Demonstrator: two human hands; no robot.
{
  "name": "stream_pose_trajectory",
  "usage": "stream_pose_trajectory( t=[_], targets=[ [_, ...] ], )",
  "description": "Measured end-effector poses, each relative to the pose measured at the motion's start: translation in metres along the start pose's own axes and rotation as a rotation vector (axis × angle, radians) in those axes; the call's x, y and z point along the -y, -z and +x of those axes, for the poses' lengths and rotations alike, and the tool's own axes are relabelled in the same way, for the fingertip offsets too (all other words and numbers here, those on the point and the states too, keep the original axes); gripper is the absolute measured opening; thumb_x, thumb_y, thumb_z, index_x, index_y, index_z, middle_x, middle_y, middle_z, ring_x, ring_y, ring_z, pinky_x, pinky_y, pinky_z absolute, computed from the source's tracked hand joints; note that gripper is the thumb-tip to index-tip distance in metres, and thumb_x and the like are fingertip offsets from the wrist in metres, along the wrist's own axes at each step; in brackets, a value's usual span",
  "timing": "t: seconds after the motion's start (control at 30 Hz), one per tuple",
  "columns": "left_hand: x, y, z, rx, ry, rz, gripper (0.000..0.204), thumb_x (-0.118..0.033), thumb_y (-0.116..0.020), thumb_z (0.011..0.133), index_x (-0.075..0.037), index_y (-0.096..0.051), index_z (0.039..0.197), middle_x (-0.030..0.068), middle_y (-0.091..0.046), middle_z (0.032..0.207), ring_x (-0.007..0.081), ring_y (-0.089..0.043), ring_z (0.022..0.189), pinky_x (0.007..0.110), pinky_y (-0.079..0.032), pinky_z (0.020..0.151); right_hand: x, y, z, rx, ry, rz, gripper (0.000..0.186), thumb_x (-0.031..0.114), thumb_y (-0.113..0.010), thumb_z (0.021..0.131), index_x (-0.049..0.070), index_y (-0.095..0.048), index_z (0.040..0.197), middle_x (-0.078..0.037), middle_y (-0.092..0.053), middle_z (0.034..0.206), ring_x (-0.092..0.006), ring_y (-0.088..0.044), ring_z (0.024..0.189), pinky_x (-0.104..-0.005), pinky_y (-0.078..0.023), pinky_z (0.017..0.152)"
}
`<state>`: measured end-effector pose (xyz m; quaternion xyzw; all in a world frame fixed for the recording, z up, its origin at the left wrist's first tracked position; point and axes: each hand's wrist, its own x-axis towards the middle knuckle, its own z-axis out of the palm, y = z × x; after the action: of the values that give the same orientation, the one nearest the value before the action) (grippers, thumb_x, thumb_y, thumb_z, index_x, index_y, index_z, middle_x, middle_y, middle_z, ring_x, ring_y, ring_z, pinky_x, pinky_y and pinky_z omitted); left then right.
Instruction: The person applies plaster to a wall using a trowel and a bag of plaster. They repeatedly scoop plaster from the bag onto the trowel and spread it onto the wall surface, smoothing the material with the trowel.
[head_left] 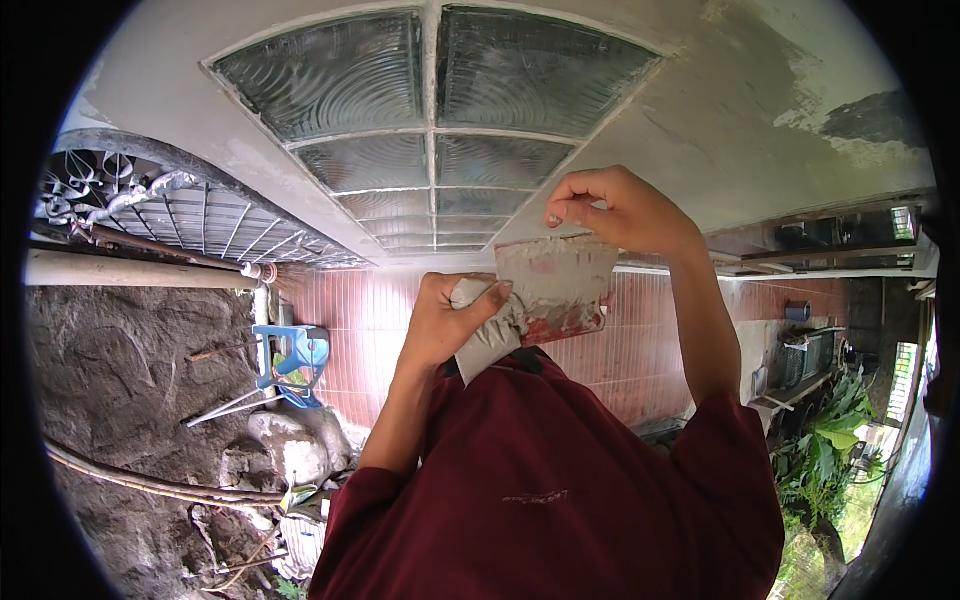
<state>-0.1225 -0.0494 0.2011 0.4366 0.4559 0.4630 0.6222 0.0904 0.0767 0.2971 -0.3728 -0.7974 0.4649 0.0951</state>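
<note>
My left hand (436, 322) is closed around a grey, crumpled pouch (489, 340), thumb across its front. Grey paste shows at the pouch's right end. Touching that end is a flat red board (562, 328), its upper part coated in wet grey paste (556, 272). What supports the board is hidden. Just above its top edge, my right hand (622, 212) is bent at the wrist with fingers curled toward the thumb. Whether a small thing sits between those fingertips cannot be made out. Ahead rises a grey plastered wall (700, 130) with a glass-block window (432, 130).
Red tiles (350, 320) cover the floor below. To the left are a metal grille (220, 215), a long pale pole (140, 268), a blue plastic chair (292, 360) and bare soil with rocks (290, 440). At right stand a dark blue container (797, 311) and leafy plants (825, 450).
</note>
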Motion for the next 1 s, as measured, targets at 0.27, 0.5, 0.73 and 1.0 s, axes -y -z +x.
stream_pose_trajectory(
  t=[0.27,0.5,0.73,1.0],
  targets=[
    [-0.004,-0.007,0.0,0.016,-0.008,0.01,0.018,-0.013,-0.069,0.086,0.001,-0.069,0.074,-0.0016,-0.063,0.064,0.004,-0.053,0.058,0.023,-0.042,0.055,-0.006,0.001,-0.012,0.09,-0.02,0.01,0.026,0.024,-0.056,0.094,0.002,-0.07,0.096,-0.006,-0.069,0.082,-0.0135,-0.062,0.076,-0.0285,-0.048,0.069],
    [-0.007,-0.012,0.002,0.058,-0.003,0.023,0.018,-0.013,-0.069,0.086,0.002,-0.069,0.075,-0.0009,-0.064,0.065,0.0043,-0.053,0.058,0.023,-0.042,0.054,-0.005,0.006,-0.018,0.115,0.084,-0.044,0.018,0.02,-0.067,0.087,0.002,-0.069,0.092,-0.007,-0.07,0.086,-0.0149,-0.063,0.079,-0.0293,-0.05,0.075],
    [-0.007,-0.018,0.006,0.107,0.048,0.046,0.017,-0.013,-0.07,0.086,0.002,-0.07,0.077,-0.0004,-0.065,0.066,0.0046,-0.054,0.058,0.023,-0.042,0.054,-0.018,0.017,-0.034,-0.008,-0.003,0.015,0.019,0.019,-0.066,0.087,0.002,-0.07,0.092,-0.006,-0.07,0.087,-0.0138,-0.064,0.079,-0.0289,-0.051,0.076],
    [-0.004,-0.032,0.019,0.234,0.063,0.103,0.019,-0.014,-0.069,0.087,0.004,-0.071,0.082,0.0019,-0.066,0.067,0.0059,-0.056,0.059,0.024,-0.046,0.055,-0.054,0.01,-0.098,-0.264,-0.141,0.404,0.028,0.024,-0.056,0.096,0.0,-0.068,0.103,-0.008,-0.069,0.097,-0.0152,-0.064,0.091,-0.0285,-0.049,0.083]
  ],
)
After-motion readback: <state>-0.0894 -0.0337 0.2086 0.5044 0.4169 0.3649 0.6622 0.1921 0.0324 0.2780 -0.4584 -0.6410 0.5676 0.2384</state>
